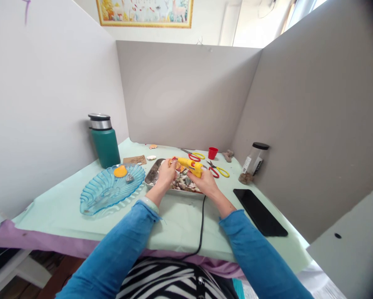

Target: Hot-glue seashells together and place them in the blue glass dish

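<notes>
My right hand [206, 182] is wrapped round a yellow hot glue gun [190, 165], its nozzle pointing left. A black cord [202, 224] runs from below that hand over the table's front edge. My left hand [166, 174] has its fingers closed right at the nozzle tip, pinching a small piece too hidden to name. Both hands are above a metal tray [186, 192] of shells and small stones [186, 182]. Left of the tray stands a blue leaf-shaped glass dish [103, 192] with an orange round piece [120, 171] and a small grey shell-like piece [129, 178].
A green bottle [105, 145] stands at the left. Behind the tray are two pairs of scissors [195, 157], a red cup [213, 153] and a brown card [134, 160]. At the right are a clear jar [251, 164] and a black flat slab [259, 211]. Grey panels [186, 95] enclose the table.
</notes>
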`<state>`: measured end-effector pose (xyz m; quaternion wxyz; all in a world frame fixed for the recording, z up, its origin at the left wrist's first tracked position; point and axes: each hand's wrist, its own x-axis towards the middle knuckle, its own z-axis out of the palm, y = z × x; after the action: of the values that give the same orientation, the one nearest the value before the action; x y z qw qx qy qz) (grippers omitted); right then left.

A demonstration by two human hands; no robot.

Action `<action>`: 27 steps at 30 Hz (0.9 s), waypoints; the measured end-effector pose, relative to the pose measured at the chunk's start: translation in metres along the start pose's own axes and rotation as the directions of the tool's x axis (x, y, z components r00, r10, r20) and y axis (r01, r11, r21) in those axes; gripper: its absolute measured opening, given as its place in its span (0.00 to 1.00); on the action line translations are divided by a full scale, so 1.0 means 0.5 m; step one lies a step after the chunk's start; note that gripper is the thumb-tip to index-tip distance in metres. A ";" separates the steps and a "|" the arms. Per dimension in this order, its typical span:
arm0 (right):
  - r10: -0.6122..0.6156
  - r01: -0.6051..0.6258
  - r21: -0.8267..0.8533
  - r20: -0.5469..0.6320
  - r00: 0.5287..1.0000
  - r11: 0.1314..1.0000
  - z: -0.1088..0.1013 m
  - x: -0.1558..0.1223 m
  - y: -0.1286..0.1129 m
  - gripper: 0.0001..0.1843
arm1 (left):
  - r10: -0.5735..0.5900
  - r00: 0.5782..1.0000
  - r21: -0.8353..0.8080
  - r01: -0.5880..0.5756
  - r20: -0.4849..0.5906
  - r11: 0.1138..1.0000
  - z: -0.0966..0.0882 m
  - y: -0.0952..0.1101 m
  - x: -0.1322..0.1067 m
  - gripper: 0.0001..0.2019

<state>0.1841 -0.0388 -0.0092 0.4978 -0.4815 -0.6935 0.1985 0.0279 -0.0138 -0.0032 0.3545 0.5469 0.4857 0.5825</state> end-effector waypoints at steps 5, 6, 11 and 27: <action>-0.008 0.008 -0.001 0.007 1.000 1.000 -0.001 -0.002 -0.003 0.16 | 0.001 1.000 0.007 -0.001 -0.015 1.000 0.000 -0.005 0.003 0.06; -0.007 0.007 0.004 0.002 1.000 1.000 -0.001 -0.002 -0.003 0.16 | 0.004 1.000 0.013 -0.003 -0.019 1.000 0.000 -0.006 0.005 0.06; -0.007 0.007 0.015 -0.007 1.000 1.000 0.002 -0.001 0.001 0.15 | 0.001 1.000 0.008 -0.001 -0.005 1.000 0.000 -0.009 0.007 0.06; 0.003 -0.003 0.034 -0.002 1.000 0.999 0.001 -0.001 0.000 0.17 | 0.007 1.000 0.002 -0.007 -0.001 1.000 0.001 -0.006 0.003 0.07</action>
<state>0.1837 -0.0391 -0.0095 0.5063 -0.4743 -0.6888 0.2107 0.0279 -0.0116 -0.0059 0.3517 0.5488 0.4842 0.5837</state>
